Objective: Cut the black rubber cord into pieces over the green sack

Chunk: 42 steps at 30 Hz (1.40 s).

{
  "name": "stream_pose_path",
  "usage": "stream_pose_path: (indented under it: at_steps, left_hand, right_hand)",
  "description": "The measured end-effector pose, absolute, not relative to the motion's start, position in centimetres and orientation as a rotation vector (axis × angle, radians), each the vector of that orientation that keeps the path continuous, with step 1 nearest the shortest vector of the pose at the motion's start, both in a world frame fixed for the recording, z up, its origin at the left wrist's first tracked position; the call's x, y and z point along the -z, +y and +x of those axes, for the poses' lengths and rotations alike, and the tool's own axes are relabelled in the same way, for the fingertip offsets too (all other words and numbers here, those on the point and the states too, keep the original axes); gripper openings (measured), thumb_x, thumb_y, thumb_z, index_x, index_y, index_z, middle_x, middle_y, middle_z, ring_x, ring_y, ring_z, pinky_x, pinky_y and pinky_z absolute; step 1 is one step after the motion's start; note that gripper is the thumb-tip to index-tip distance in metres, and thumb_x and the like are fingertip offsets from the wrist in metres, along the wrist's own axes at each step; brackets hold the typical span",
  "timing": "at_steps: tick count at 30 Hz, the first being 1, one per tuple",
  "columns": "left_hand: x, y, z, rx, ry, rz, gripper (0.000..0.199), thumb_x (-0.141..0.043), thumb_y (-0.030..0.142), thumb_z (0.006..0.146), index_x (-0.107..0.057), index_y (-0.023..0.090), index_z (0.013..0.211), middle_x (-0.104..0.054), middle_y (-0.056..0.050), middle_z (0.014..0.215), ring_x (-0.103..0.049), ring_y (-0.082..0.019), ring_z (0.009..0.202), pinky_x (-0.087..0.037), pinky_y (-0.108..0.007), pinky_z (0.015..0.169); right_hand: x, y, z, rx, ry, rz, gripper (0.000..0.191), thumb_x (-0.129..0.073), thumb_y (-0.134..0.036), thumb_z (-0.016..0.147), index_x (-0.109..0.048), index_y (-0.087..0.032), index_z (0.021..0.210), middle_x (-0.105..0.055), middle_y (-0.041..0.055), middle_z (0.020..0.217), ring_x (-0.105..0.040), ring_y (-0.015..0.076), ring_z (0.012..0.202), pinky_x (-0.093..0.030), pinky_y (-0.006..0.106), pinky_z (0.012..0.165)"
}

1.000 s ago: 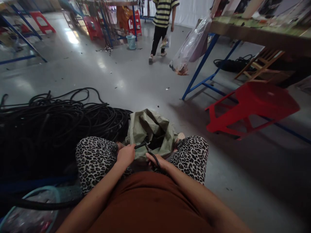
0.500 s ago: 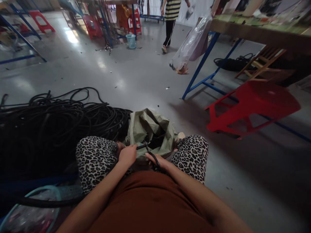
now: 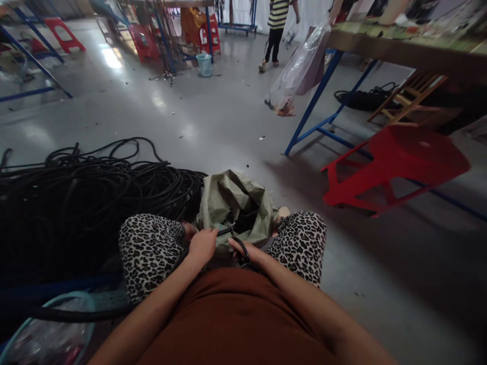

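grey floor (image 3: 205, 126) surrounds the work position. left hand (image 3: 203, 246) grips the cord (image 3: 223, 231); right hand (image 3: 253, 253) holds the scissors (image 3: 245, 248). the cord extends rightward from the left hand, roughly level, its end at the blades (image 3: 232, 231), crosswise to them, over the sack (image 3: 263, 215). the pile (image 3: 140, 180) lies forward-left.

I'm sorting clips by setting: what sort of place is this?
Probably a workshop or small factory: a heap of black cord lies beside an open sack, and a blue-legged worktable stands at the right.
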<state>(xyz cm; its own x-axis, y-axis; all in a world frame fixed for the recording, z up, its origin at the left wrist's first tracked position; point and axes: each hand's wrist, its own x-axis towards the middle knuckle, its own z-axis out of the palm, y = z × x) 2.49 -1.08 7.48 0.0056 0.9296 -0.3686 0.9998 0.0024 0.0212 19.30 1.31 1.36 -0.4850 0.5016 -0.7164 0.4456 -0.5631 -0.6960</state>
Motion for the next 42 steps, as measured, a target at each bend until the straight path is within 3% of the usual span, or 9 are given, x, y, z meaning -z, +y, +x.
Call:
stream_pose_path:
  at_steps: [15,28,42]
  left_hand:
    - [-7.7,-0.9,2.9,0.357,1.980,2.021,0.035,-0.032,0.019,0.087,-0.051,0.020,0.116,-0.059,-0.011,0.098,-0.057,-0.019,0.089,-0.043,-0.031,0.077]
    - [-7.0,-0.7,2.2,0.345,1.977,2.081,0.034,-0.031,0.021,0.087,-0.051,0.021,0.114,-0.060,-0.010,0.095,-0.057,-0.019,0.086,-0.042,-0.030,0.073]
    - [-6.3,-0.6,1.9,0.347,2.007,2.054,0.033,-0.034,0.025,0.087,-0.049,0.023,0.115,-0.061,-0.008,0.096,-0.058,-0.019,0.086,-0.043,-0.028,0.072]
  right_hand:
    - [-0.3,1.1,18.7,-2.287,-1.222,-1.699,0.050,-0.035,-0.059,0.084,-0.050,-0.013,0.069,-0.050,0.0001,0.045,-0.050,0.0111,0.035,-0.040,0.021,0.036]
    - [-1.5,0.8,19.2,-2.234,-1.384,-1.643,0.055,-0.035,-0.065,0.079,-0.050,-0.014,0.063,-0.050,0.0008,0.043,-0.050,0.0125,0.033,-0.036,0.020,0.033]
    - [0.3,0.8,19.0,-2.054,-1.568,-1.765,0.057,-0.035,-0.066,0.078,-0.048,-0.015,0.057,-0.046,0.0008,0.042,-0.048,0.0118,0.035,-0.037,0.021,0.036]
